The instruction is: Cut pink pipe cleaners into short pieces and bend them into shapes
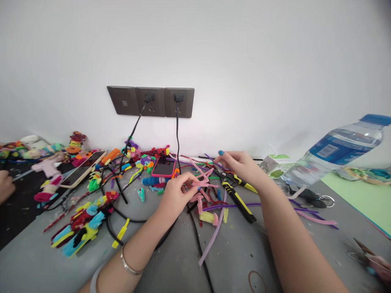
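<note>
My left hand [180,190] is closed in a pinch on a bent bundle of pink pipe cleaners [204,179] above the middle of the table. Over the pile to the right, my right hand [236,165] has its fingers stretched out, with nothing seen held in them. Its fingertips are close to the head of the black and yellow pliers [236,199], which lie with their handles toward me. Beneath the left hand are more pink pieces and a pale yellow fuzzy piece [208,217]. A lilac pipe cleaner [214,238] lies in front of the pliers.
Black cables run from the wall sockets [151,101] across the grey table [171,264]. Colourful pipe-cleaner figures [87,221] and phones [163,167] fill the left and back. At right are a tilted water bottle [332,150], a drink carton [276,165] and scissors [368,254]. Another person's hand [5,186] shows far left.
</note>
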The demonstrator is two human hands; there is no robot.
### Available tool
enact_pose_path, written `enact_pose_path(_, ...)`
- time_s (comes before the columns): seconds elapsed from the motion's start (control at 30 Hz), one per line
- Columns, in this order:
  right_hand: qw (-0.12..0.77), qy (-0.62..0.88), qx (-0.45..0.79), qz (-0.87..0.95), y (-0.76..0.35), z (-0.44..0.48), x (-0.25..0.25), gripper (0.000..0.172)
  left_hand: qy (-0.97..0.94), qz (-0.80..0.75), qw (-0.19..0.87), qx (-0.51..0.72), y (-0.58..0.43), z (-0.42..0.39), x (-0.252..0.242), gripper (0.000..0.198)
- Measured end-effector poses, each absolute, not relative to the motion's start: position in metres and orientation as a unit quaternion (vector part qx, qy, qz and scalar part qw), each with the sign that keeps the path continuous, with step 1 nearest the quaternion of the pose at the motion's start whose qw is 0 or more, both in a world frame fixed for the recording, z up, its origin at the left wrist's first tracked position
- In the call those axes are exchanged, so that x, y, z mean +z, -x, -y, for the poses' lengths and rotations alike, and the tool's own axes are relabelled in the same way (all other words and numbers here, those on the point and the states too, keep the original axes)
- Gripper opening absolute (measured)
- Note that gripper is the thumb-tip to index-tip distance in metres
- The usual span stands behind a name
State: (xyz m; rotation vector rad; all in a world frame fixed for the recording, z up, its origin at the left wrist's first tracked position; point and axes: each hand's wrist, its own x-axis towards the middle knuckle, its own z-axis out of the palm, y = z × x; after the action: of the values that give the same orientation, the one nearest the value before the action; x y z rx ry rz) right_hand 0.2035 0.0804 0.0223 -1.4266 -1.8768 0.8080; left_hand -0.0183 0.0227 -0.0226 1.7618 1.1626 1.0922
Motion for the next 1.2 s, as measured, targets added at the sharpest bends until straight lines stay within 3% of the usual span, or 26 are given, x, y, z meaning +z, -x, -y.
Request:
enact_pose_path(0.1,0.253,0.456,0.41,0.748,-0.19,-0.077,0.02,0.049,-0.7,-0.446,0.363,0.424,0.018,-0.023,-0.022,0.012)
enact_pose_path(0.4,0.262,0.338,0.555,0.713,-0.185,-0.071,0.024,0.029,-0.703,-0.44,0.359,0.428,0.017,-0.026,-0.025,0.014)
enact_pose_path(0.77,0.333,0.377,0.518,0.691,-0.184,-0.072,0.025,0.027,-0.684,-0.469,0.382,0.407,0.019,-0.024,-0.024,0.02)
enact_pose_path(1.2,0.264,0.348,0.584,0.684,-0.167,-0.061,0.033,0.025,-0.61,-0.434,0.452,0.485,0.019,-0.029,-0.025,0.015)
